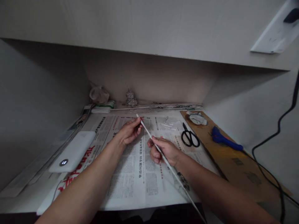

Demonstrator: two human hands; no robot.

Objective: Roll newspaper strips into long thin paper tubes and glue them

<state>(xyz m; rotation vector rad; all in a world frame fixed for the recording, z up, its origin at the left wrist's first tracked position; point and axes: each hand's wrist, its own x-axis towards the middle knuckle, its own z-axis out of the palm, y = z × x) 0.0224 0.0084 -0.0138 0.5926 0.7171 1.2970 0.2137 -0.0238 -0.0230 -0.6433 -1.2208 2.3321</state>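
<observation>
A long, thin white paper stick [171,169], apparently rolled from printed paper, slants from the middle of the view down to the lower right. Near its upper end, my left hand [131,130] pinches it between thumb and fingers. My right hand [164,150] is closed around it farther down, thumb on top. Beneath both hands lies a spread newspaper [130,174]. To the right of my right hand rest black-handled scissors [189,137], with several short white paper pieces [170,126] beside them. Partly hidden under my right forearm is a small dark patterned thing [184,182].
A blue glue gun [226,140] and a crumpled white cloth-like wad [198,119] lie on cardboard [240,168] at right. On the left is a white power bank [72,151]. Several long paper sticks [161,107] line the back, near a small woven figure [131,99]. A shelf panel [149,28] overhangs.
</observation>
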